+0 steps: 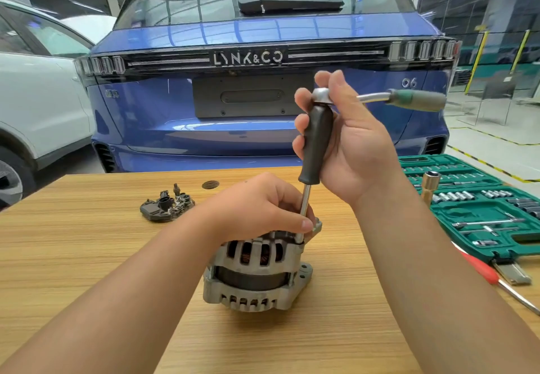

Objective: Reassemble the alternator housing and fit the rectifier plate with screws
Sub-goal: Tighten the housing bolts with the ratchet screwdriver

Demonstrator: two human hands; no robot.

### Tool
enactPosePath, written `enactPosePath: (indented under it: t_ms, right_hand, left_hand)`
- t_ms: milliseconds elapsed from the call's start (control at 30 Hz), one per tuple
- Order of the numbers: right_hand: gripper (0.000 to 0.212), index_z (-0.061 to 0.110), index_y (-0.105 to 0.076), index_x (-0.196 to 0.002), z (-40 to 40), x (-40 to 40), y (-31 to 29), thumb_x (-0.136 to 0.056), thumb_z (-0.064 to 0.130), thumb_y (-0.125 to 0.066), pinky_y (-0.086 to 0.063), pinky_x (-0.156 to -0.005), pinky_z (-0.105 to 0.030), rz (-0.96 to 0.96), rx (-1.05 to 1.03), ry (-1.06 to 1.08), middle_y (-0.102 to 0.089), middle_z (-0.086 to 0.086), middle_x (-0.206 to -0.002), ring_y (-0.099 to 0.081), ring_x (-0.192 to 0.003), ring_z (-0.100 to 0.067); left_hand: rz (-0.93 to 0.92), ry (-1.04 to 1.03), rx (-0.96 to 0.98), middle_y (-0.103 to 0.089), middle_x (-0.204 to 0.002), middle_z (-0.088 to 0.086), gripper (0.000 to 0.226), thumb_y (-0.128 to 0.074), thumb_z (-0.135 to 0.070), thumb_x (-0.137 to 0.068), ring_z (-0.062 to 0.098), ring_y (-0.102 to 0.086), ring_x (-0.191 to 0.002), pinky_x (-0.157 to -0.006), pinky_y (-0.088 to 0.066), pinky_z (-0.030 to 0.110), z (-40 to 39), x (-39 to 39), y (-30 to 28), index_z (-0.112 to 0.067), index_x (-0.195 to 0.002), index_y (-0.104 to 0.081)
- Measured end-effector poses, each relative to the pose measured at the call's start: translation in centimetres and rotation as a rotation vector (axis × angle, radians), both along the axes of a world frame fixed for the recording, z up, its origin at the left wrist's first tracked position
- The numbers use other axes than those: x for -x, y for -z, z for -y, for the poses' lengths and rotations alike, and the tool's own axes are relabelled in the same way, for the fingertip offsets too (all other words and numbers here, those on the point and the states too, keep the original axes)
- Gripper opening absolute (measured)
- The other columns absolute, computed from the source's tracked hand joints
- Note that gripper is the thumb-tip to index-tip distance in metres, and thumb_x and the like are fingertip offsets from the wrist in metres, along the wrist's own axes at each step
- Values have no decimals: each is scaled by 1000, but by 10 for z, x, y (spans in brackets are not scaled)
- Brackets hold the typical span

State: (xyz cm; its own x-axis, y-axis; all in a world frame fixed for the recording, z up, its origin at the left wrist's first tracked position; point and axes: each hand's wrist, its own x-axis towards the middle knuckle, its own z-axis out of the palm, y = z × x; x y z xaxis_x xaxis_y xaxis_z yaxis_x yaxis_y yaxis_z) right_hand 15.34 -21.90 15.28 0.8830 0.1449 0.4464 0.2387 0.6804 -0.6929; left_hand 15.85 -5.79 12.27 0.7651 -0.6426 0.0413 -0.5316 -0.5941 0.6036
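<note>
Two hands busy: right hand [344, 136] grips upright driver [317, 142]; left hand [263, 207] below pinches its shaft on alternator [254, 274].

An alternator [257, 271] stands upright on the wooden table [87, 256] in front of me. My left hand [263, 207] rests on top of its housing, fingers pinching the steel shaft of a black-handled nut driver [317, 145] that stands upright at the housing's edge. My right hand [350, 139] grips that handle, a ratchet wrench [409, 99] sitting on its top end. The rectifier plate [168, 205] lies apart on the table, farther back. A green socket set case [473, 207] lies open at right, beside a red-handled screwdriver [482, 272]. A blue Lynk & Co car [248, 57] fills the background.
</note>
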Motion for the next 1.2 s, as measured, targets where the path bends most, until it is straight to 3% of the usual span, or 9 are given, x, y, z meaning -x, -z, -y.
enactPosePath:
  t_ms: [167, 300, 433, 533, 633, 800, 900, 1000, 1200]
  right_hand:
    - [5, 21, -64, -103, -12, 2, 5, -100, 24, -63, -55, -62, -29, 203, 222, 725, -70, -3, -80, -68, -63, -18]
    - [11, 16, -65, -107, -16, 3, 7, -99, 22, -65, -53, -62, -21, 287, 296, 904, -68, -7, -76, -66, -63, -16]
    - [12, 23, -64, -109, -13, -1, 5, -103, 30, -57, -52, -60, -25, 81, 119, 588, -71, -3, -85, -61, -65, -13]
    - [43, 20, -57, -118, -2, -7, 2, -105, 56, -36, -41, -57, -25, -150, -19, 122, -76, 0, -92, -58, -58, -11]
    - [58, 21, -58, -121, 9, -12, 3, -104, 64, -23, -38, -57, -24, -226, -88, -145, -76, 9, -87, -58, -53, -6]
    - [40, 30, -63, -111, 6, -11, 4, -97, 61, -41, -39, -59, -24, -156, -63, -264, -73, 10, -85, -61, -58, -5]
    - [22, 30, -62, -101, 2, -8, 3, -85, 43, -63, -41, -60, -25, -62, -65, -102, -71, 7, -87, -62, -62, -8]
    - [4, 25, -62, -93, -5, -3, 3, -95, 28, -63, -41, -57, -26, -11, -38, 112, -70, 2, -85, -61, -60, -12]
    - [8, 19, -63, -95, -18, 0, 9, -95, 14, -69, -51, -57, -22, 238, 219, 822, -65, -7, -78, -63, -58, -16]
  left_hand:
    - [0, -12, -6, -71, -81, -20, 14, -71, -43, -91, -4, -64, -72, -71, -45, 28, 1, -2, 0, -51, -80, -71]
    - [-23, 21, -33, -70, -79, -15, 12, -71, -44, -92, 0, -62, -70, -71, -48, 32, 0, -3, -2, -45, -80, -73]
    - [-20, 31, -47, -65, -72, -12, 13, -70, -42, -94, 5, -57, -67, -72, -48, 38, 0, -7, -1, -36, -82, -74]
    - [-32, 52, -38, -58, -65, -13, 15, -70, -45, -91, 7, -52, -62, -69, -44, 38, 0, -8, -2, -36, -78, -74]
    - [-58, 86, -41, -56, -65, -9, 15, -69, -49, -85, 10, -50, -63, -69, -43, 40, -1, -7, -2, -39, -75, -74]
    - [-32, 54, -53, -66, -71, -9, 13, -72, -42, -91, 11, -58, -67, -70, -46, 37, -1, -6, -2, -40, -79, -75]
    - [-25, 15, -39, -64, -68, -15, 12, -73, -43, -91, 1, -56, -62, -66, -43, 32, -1, -5, -1, -41, -80, -75]
    - [-30, 6, -23, -64, -68, -17, 11, -73, -41, -91, -1, -56, -62, -68, -42, 30, 0, -6, 0, -39, -80, -75]
    - [-25, 26, -46, -73, -83, -15, 12, -72, -39, -92, 6, -68, -80, -82, -54, 39, 3, -1, -4, -41, -80, -72]
